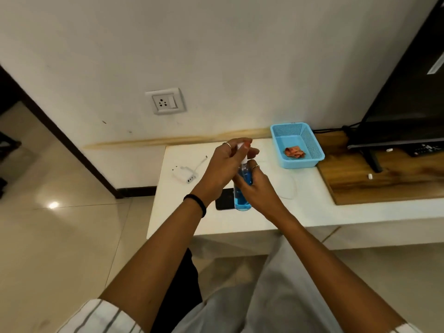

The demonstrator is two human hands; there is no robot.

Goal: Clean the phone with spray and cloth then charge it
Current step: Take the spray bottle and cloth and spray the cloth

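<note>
A clear spray bottle (242, 200) of blue liquid is held upright over the white counter (312, 207). My right hand (258, 188) is wrapped around its body. My left hand (224, 165) grips the white cap at its top. Behind the bottle and my left wrist lies a black phone (224, 199), mostly hidden. A white charger with its cable (186, 175) rests on the counter to the left. An orange cloth (294, 152) lies crumpled inside a blue plastic basket (283, 140).
A wall socket (165, 100) with a switch sits above the counter's left end. A wooden board (360, 179) carries a black TV (408, 97) at the right. The counter ends on the left over a tiled floor (60, 224).
</note>
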